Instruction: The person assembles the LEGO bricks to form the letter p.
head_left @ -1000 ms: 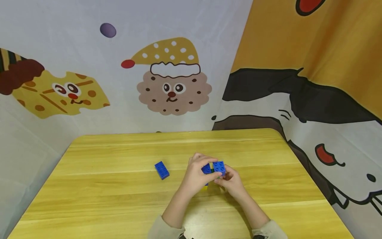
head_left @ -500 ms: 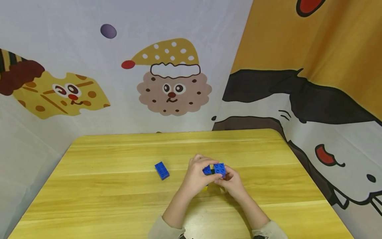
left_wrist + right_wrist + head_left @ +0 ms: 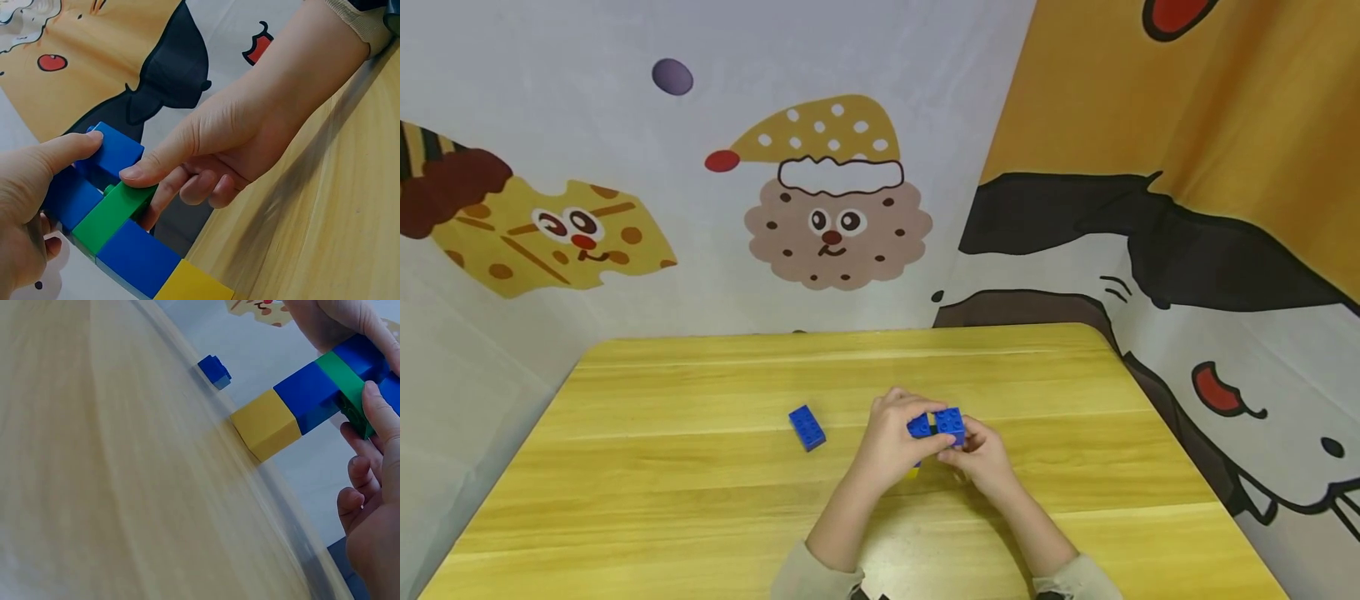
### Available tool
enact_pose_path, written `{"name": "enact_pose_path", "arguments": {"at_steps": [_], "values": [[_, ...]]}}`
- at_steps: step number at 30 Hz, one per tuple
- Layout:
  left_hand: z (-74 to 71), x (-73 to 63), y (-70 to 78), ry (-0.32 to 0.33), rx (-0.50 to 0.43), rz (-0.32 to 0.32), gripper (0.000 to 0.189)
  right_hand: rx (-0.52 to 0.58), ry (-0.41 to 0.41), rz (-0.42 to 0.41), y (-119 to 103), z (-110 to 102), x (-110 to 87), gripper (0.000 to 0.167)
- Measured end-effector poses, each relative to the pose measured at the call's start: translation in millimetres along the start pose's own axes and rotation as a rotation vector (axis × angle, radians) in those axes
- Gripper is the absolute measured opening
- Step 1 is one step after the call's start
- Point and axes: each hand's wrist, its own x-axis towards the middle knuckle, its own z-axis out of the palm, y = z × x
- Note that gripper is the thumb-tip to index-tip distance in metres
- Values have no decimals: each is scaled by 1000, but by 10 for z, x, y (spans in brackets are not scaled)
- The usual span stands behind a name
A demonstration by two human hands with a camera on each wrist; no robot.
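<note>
Between both hands stands a stack of toy building blocks: a yellow block [image 3: 267, 425] at the bottom, a blue block [image 3: 307, 395] on it, then a long green block [image 3: 112, 215]. Above the green one are a blue block [image 3: 72, 197] on one side and a square blue block [image 3: 950, 422] at its other end. My left hand [image 3: 891, 433] pinches the square block, thumb on its near side. My right hand [image 3: 987, 457] grips the overhanging end of the green block from the right, its thumb [image 3: 140, 174] just below the square block. In the head view, fingers hide most of the stack.
A loose blue block [image 3: 807, 428] lies studs up on the wooden table [image 3: 662, 467], left of the hands. Behind the table hangs a cloth [image 3: 700, 275] printed with cartoon figures.
Both hands keep their grip. The square blue block and the stack have shifted only slightly; the loose blue block stays where it was.
</note>
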Motion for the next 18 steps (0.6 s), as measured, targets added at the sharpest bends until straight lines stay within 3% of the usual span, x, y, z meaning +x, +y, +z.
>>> {"name": "enact_pose_path", "arguments": {"at_steps": [9,18], "values": [[6,4,-3,0,51,46,35,-35,32,57,-56,19,1,28],[-10,8,20,-2,106,47,38,-91,39,84,-85,17,14,31]]}}
